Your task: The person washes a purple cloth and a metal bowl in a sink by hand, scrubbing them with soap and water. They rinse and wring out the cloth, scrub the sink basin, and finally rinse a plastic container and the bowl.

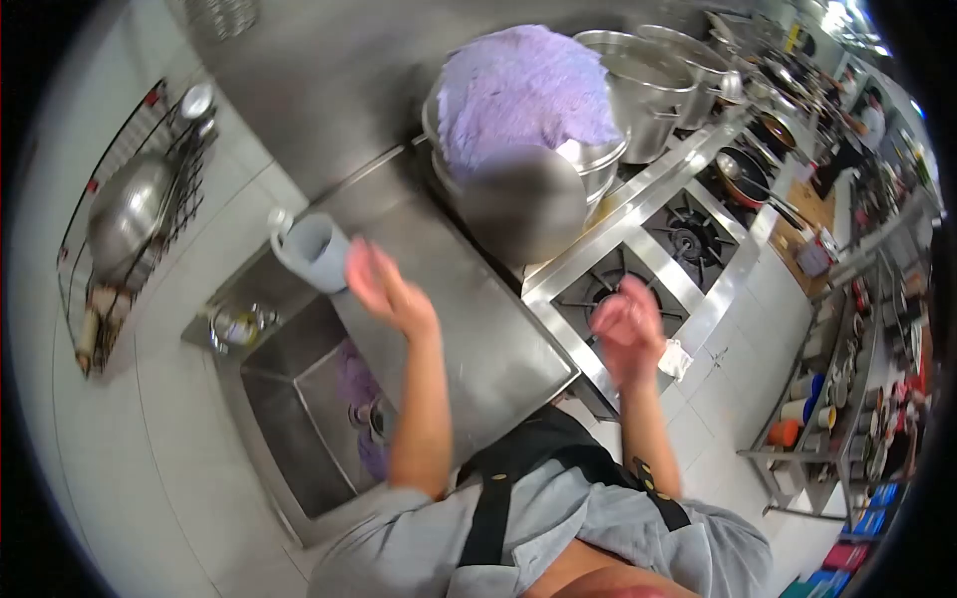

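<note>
Looking down, we see a blurred, round, grey metal vessel [523, 204] at one o'clock, overlapping a wide silver metal pot [598, 164]; whether they touch, we cannot tell. Both our hands stand apart from the vessel: our left hand [391, 291] at nine o'clock, with fingers and thumb apart, and our right hand [630, 329] at four o'clock, loosely open and blurred. A rumpled lilac cloth [523, 90] lies over the pot at twelve o'clock. Our left hand is near a pale grey jug [317, 254] at ten o'clock, while our right overlaps a black-grated burner [588, 299]. We have a rectangular steel sink [284, 414] at eight o'clock and a black wire rack [184, 214] at ten o'clock
</note>
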`<state>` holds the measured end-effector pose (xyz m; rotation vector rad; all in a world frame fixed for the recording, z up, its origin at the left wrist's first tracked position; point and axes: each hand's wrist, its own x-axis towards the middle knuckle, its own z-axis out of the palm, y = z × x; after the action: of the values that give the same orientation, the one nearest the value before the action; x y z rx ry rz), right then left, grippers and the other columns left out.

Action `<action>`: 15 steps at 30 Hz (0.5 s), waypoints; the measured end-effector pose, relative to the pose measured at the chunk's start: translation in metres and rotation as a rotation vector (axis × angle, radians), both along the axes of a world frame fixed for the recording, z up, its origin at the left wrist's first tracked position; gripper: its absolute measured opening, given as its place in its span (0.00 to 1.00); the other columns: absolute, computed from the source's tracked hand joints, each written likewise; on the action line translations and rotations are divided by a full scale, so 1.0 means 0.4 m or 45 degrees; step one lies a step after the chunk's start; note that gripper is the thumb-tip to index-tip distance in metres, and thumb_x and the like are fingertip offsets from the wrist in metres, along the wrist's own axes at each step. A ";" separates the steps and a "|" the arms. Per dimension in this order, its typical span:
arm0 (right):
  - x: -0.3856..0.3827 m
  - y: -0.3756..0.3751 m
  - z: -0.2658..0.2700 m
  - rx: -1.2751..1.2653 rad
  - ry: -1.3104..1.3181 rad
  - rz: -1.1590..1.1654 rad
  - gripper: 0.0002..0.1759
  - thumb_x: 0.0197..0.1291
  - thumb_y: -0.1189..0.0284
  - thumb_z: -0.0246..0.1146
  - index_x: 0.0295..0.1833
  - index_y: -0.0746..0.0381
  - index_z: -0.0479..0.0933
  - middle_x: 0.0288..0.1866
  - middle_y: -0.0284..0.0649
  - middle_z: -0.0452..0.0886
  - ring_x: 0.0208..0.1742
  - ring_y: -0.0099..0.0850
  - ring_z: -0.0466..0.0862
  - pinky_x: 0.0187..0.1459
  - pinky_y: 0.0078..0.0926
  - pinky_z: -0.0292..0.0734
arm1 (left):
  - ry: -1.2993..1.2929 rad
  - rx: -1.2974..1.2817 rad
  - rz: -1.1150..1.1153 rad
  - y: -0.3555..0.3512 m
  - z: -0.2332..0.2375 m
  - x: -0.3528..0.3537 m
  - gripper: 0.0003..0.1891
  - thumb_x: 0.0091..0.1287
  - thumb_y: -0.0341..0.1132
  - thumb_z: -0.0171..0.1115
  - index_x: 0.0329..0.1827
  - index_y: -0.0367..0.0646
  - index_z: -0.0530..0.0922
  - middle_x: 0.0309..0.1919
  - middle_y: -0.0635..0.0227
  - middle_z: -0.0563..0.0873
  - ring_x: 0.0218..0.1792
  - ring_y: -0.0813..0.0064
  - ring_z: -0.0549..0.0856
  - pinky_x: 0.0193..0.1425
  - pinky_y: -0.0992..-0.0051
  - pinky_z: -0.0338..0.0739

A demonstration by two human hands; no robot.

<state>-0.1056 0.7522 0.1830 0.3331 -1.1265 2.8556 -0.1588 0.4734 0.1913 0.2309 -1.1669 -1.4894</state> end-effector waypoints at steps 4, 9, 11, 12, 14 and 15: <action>0.282 -0.076 -0.223 -0.651 -0.805 0.644 0.25 0.59 0.59 0.56 0.58 0.62 0.73 0.35 0.43 0.80 0.37 0.38 0.78 0.40 0.34 0.72 | -0.956 -0.184 -0.219 0.139 -0.281 0.481 0.26 0.65 0.35 0.60 0.62 0.34 0.62 0.54 0.56 0.70 0.56 0.64 0.69 0.61 0.65 0.66; 0.450 -0.014 -0.324 0.379 -0.513 0.384 0.16 0.59 0.70 0.58 0.50 0.66 0.76 0.34 0.44 0.80 0.32 0.36 0.79 0.31 0.35 0.75 | -1.560 -0.695 0.703 -0.155 -0.428 0.936 0.30 0.60 0.33 0.62 0.64 0.36 0.61 0.58 0.47 0.67 0.62 0.48 0.64 0.66 0.57 0.59; 0.472 0.087 -0.420 1.656 -0.061 0.326 0.09 0.56 0.78 0.57 0.42 0.67 0.78 0.28 0.45 0.79 0.30 0.34 0.80 0.31 0.32 0.76 | -1.989 -0.582 0.840 -0.265 -0.463 1.166 0.24 0.58 0.32 0.62 0.58 0.37 0.69 0.53 0.47 0.73 0.58 0.51 0.71 0.61 0.56 0.65; 0.492 0.147 -0.449 1.894 -0.127 0.608 0.08 0.54 0.78 0.57 0.39 0.67 0.79 0.27 0.45 0.79 0.30 0.32 0.81 0.31 0.30 0.75 | -2.054 -0.495 0.904 -0.289 -0.503 1.273 0.24 0.58 0.32 0.62 0.58 0.37 0.69 0.53 0.47 0.73 0.58 0.51 0.71 0.61 0.56 0.65; 0.526 0.278 -0.485 2.259 -0.191 1.265 0.06 0.53 0.78 0.58 0.35 0.67 0.79 0.25 0.45 0.79 0.29 0.32 0.81 0.31 0.29 0.75 | -2.248 0.321 -0.866 -0.323 -0.574 1.423 0.14 0.55 0.29 0.60 0.45 0.37 0.78 0.41 0.51 0.82 0.47 0.56 0.80 0.51 0.57 0.73; 0.537 0.307 -0.480 2.270 -0.241 1.514 0.06 0.53 0.78 0.58 0.35 0.67 0.79 0.25 0.46 0.80 0.29 0.33 0.82 0.32 0.30 0.75 | -2.302 0.005 -1.068 -0.252 -0.561 1.435 0.11 0.54 0.28 0.59 0.41 0.37 0.81 0.36 0.54 0.84 0.42 0.59 0.82 0.47 0.60 0.75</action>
<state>0.1093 0.8750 -0.0089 0.9026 -4.0757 0.9949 0.4151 0.3727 -0.0330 1.4169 -2.9093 -1.8579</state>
